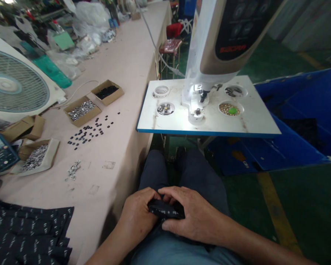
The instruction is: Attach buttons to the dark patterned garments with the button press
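Note:
Over my lap, both hands grip a piece of black fabric (165,210) with small white lettering and a star on it. My left hand (140,209) pinches its left end, thumb and fingers closed. My right hand (191,213) is wrapped around the right end, thumb below and fingers above. The rest of the fabric is partly hidden under my hands and against my body. Ahead of my hands stands a snap-fastening machine (223,40) on a white table with a blue edge (171,125); its lamp lights the lower die (197,112).
On the long table (121,140) at left are loose black snap parts (85,134), silver snap parts (74,169), a box of silver parts (82,109), a box of black parts (107,92), a fan (16,81) and stacked printed black fabric (27,232). A blue bin (300,143) stands right.

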The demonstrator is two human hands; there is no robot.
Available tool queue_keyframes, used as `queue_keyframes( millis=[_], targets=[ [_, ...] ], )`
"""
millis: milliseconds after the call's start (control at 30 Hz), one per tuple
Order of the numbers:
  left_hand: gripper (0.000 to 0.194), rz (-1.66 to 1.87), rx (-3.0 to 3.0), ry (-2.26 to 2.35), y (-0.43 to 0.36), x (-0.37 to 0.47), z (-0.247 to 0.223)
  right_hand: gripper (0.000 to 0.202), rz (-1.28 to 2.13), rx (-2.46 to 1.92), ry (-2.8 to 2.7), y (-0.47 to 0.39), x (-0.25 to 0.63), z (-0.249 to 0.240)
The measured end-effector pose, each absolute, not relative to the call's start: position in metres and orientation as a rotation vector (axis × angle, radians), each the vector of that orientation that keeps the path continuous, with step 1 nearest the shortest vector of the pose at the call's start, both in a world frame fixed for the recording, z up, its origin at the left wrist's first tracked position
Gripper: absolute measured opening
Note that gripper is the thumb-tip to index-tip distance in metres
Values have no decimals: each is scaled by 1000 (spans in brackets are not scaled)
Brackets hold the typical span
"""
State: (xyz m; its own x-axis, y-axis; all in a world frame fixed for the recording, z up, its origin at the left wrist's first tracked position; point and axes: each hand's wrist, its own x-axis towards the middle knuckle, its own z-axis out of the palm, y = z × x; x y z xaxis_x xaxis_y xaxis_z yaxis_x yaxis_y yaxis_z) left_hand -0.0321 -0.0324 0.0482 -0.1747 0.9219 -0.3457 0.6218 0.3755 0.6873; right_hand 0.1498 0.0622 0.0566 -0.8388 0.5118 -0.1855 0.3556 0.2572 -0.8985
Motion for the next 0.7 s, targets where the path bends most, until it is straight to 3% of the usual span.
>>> queue_keyframes(
  millis=[100, 333, 700],
  targets=[
    [8, 496, 1282, 1864, -24, -38, 54, 59, 1773, -839, -2282, 68, 145, 59],
    [2, 475, 1257, 1768, -14, -46, 60, 56, 1662, -825, -2300, 68, 134, 49],
    [11, 443, 1422, 1825, -28, -36, 63, 51, 1572, -822, -2255, 60, 146, 52]
  ],
)
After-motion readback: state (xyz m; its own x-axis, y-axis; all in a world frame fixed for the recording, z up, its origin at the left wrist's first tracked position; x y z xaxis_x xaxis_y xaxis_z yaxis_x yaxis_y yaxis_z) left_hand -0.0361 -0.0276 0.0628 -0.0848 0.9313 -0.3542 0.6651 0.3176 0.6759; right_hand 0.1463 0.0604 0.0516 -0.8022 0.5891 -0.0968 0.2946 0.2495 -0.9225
